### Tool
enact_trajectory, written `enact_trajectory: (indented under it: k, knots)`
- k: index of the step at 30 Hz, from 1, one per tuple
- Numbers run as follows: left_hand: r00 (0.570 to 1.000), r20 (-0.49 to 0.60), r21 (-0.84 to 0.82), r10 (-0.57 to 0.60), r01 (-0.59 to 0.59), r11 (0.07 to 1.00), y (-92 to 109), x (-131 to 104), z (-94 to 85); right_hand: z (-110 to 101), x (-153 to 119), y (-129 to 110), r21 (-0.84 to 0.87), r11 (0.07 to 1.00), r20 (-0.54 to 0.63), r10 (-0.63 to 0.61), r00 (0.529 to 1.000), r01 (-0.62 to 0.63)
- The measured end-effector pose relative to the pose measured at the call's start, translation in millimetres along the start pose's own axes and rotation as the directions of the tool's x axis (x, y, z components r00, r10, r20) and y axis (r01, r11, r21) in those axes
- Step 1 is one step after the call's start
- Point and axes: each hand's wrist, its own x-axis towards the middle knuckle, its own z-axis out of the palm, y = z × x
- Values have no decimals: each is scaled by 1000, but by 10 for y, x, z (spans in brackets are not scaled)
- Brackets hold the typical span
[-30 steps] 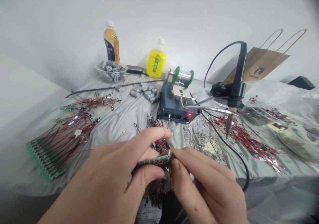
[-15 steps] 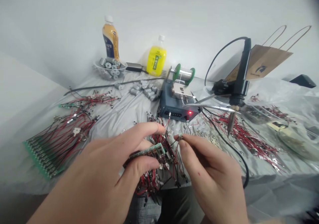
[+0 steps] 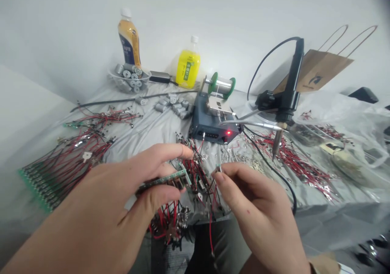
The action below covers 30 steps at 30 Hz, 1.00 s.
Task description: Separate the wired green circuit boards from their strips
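In the head view, my left hand [image 3: 131, 192] is closed on a green circuit board strip [image 3: 170, 179], gripped between thumb and fingers. Red and black wires [image 3: 172, 221] hang below it. My right hand [image 3: 256, 205], to the right, pinches a small circuit board piece [image 3: 218, 169] between thumb and index finger. A red wire [image 3: 211, 235] dangles under those fingertips. The two hands are a short gap apart. Beyond them a pile of small wired parts [image 3: 195, 164] lies on the cloth, partly hidden by my left hand.
Behind stands a soldering station [image 3: 210, 123] with a solder spool [image 3: 224, 88]. A soldering iron [image 3: 277, 144] hangs tip-down in its holder on the right. Wired boards [image 3: 39, 188] lie left, red wires [image 3: 298, 164] right. A tub of small motors [image 3: 129, 79] and bottles stand at the back.
My left hand, with the strip, has shifted left and the gap to my right hand has widened. A red wire now hangs below my right hand. The whole view has shifted slightly.
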Motion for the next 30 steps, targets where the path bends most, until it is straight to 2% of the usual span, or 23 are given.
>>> enact_trajectory:
  k: [3, 6, 8, 10, 12, 15, 18, 20, 24, 30]
  knots:
    - [1000, 23, -71, -5, 6, 997, 54, 29, 60, 123, 26, 62, -97, 995, -148, -41, 988, 27]
    - [998, 63, -133, -17, 26, 991, 180, 86, 132, 175, -1, 52, -163, 984, -202, -104, 974, 72]
    - [997, 75, -152, -9, 20, 988, 239, 109, 168, 140, -43, -1, -119, 982, -146, -160, 976, 144]
    - [996, 84, -156, -1, 15, 988, 245, 108, 186, 77, -76, -60, -13, 977, -26, -214, 976, 214]
    - [995, 98, -151, 10, 5, 989, 197, 85, 188, 29, -82, -96, 55, 972, 101, -233, 967, 229]
    - [987, 148, -111, 63, -46, 993, 68, 29, 179, 24, -45, -96, 76, 974, 175, -222, 959, 212]
    - [971, 205, -65, 127, -116, 991, -45, -21, 180, 60, -5, -87, 100, 969, 178, -240, 954, 225]
    - [968, 205, -36, 146, -141, 989, -76, -39, 188, 82, -2, -102, 90, 973, 170, -226, 959, 213]
    - [975, 142, 16, 172, -176, 984, -52, -41, 202, 114, -40, -153, 61, 976, 108, -213, 971, 207]
    - [977, 54, -60, 204, -201, 978, -24, -45, 211, 182, -71, -166, 21, 959, 41, -282, 958, 282]
